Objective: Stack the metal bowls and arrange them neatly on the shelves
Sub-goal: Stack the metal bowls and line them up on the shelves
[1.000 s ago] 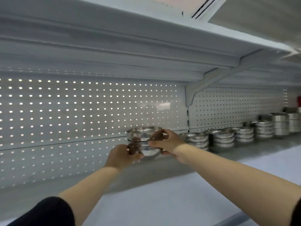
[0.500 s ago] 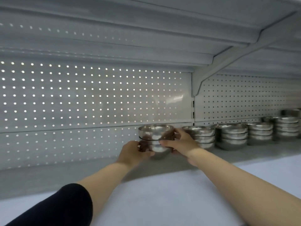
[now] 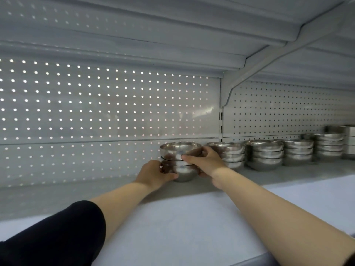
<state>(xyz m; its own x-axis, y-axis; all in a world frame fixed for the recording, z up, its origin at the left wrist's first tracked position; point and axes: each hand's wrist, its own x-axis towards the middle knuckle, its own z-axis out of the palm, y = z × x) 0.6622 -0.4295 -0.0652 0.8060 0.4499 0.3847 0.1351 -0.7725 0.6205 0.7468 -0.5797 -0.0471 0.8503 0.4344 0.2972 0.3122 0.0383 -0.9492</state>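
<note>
Head view: a stack point(image 3: 180, 162) of metal bowls sits near the back edge of the shelf point(image 3: 192, 223), beside four more stacks point(image 3: 265, 154). Left hand point(image 3: 153, 173) curls round its base; right hand point(image 3: 205, 160) grips the upper rims. Likely stiff, light and slick; best held low by the sides. White pegboard point(image 3: 96, 112) stands behind.
</note>
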